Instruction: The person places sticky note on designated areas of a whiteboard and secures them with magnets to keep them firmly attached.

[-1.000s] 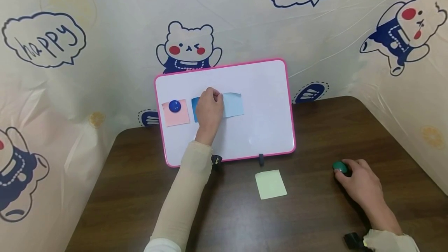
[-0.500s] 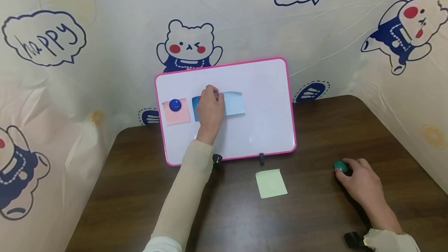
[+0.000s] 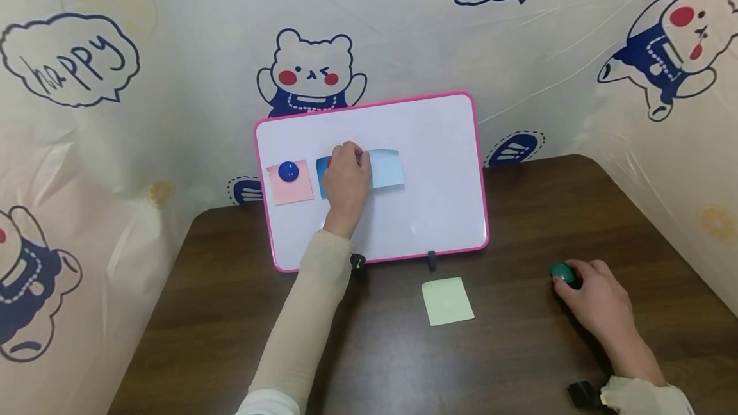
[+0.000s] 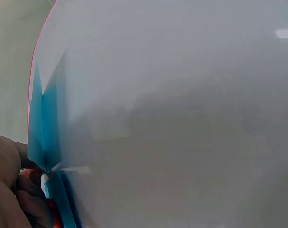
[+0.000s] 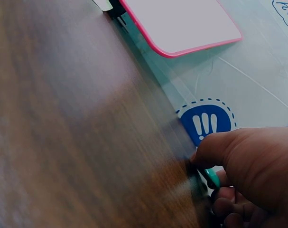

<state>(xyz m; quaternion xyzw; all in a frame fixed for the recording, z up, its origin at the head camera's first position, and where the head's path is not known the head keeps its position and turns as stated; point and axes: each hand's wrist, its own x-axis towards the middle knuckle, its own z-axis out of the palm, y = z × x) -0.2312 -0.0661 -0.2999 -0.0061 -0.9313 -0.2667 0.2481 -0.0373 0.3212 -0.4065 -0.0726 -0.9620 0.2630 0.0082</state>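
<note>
In the head view my left hand [image 3: 347, 178] is at the whiteboard [image 3: 438, 210], its thumb and fingertips pinching the left edge of a light blue sticky note [image 3: 387, 168]. A darker blue sticky note [image 3: 321, 178] lies on the board, mostly behind this hand. By the curled fingers in the left wrist view shows a red magnet [image 4: 53, 213], largely covered. Further left on the board, a round blue magnet [image 3: 288, 171] sits on a pink sticky note [image 3: 293, 193]. Over at the right, my right hand [image 3: 601, 303] holds a green magnet [image 3: 562, 273] between thumb and fingers, low at the tabletop.
A pale green sticky note [image 3: 448, 301] lies on the brown wooden table [image 3: 369, 364] in front of the board. The pink-framed board leans back on small black feet [image 3: 431, 261]. Behind it hangs a printed curtain [image 3: 190, 82] with cartoon bears.
Both hands keep their places and holds. The head view has shifted slightly, and the light blue sticky note stays at the left fingertips.
</note>
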